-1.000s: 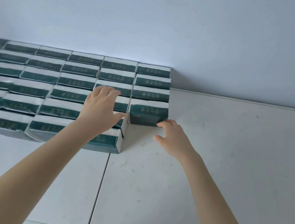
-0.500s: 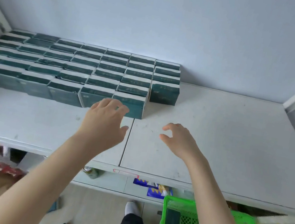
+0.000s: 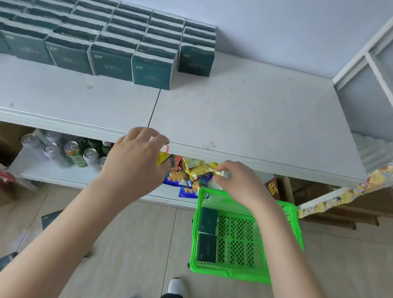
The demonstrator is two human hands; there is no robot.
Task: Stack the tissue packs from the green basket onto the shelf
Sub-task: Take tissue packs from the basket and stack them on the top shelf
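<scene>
Left hand (image 3: 136, 162) and right hand (image 3: 241, 182) hover empty, right forearm (image 3: 300, 270) overlapping green basket (image 3: 229, 274).

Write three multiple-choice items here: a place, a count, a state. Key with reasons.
1. Where does the green basket stand? A) on a chair B) on the floor C) on a cart
2. How many tissue packs show inside it? A) two B) five C) none
3. What do the left hand and right hand hold? A) a pack each B) bottles C) nothing
Key: 1B, tiles surround it; 2A, two dark packs by its left wall; 3C, fingers loose, empty.
</scene>
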